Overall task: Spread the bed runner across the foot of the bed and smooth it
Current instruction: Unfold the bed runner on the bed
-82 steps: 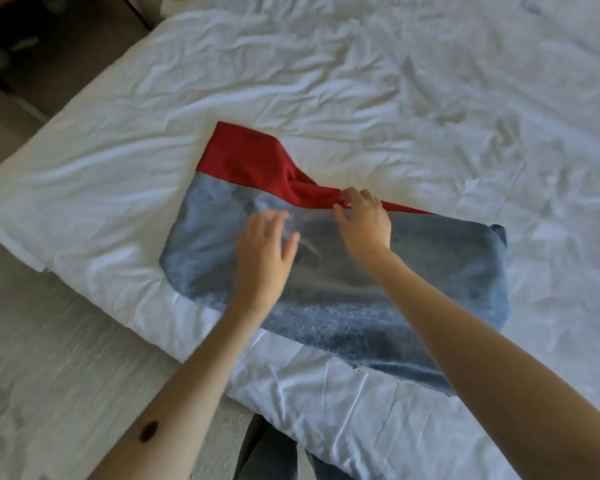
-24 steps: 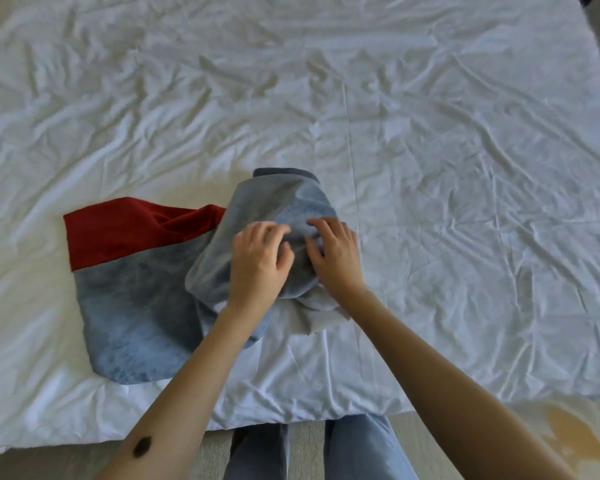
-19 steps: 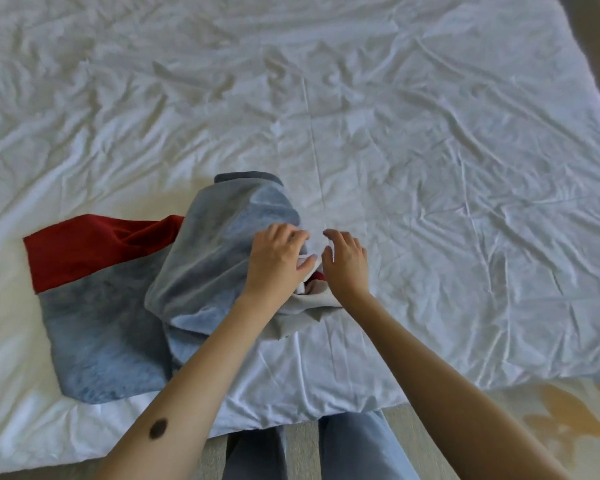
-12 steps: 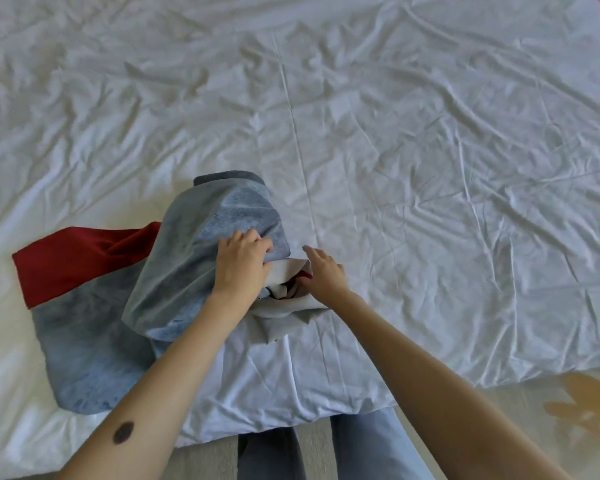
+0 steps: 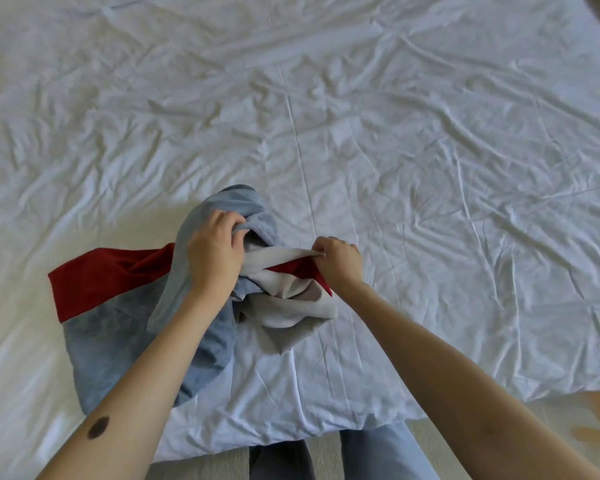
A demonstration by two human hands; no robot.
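Observation:
The bed runner (image 5: 115,327) is blue-grey with a red band and a pale grey underside. Its left part lies flat near the foot of the bed; its middle is bunched in a heap. My left hand (image 5: 215,258) grips a raised blue fold at the top of the heap. To the right, my right hand (image 5: 338,261) pinches a pale edge with red cloth beneath it, pulled out from the heap. The rest of the runner's length is hidden inside the bunch.
The bed (image 5: 430,168) is covered by a wrinkled white sheet that stretches wide to the right and far side. Its foot edge runs along the bottom, with my legs (image 5: 371,455) and pale floor (image 5: 568,420) beyond it.
My left hand has lifted the blue fold higher. My right hand has pulled a pale and red edge out of the heap toward the right, so the hands are now farther apart.

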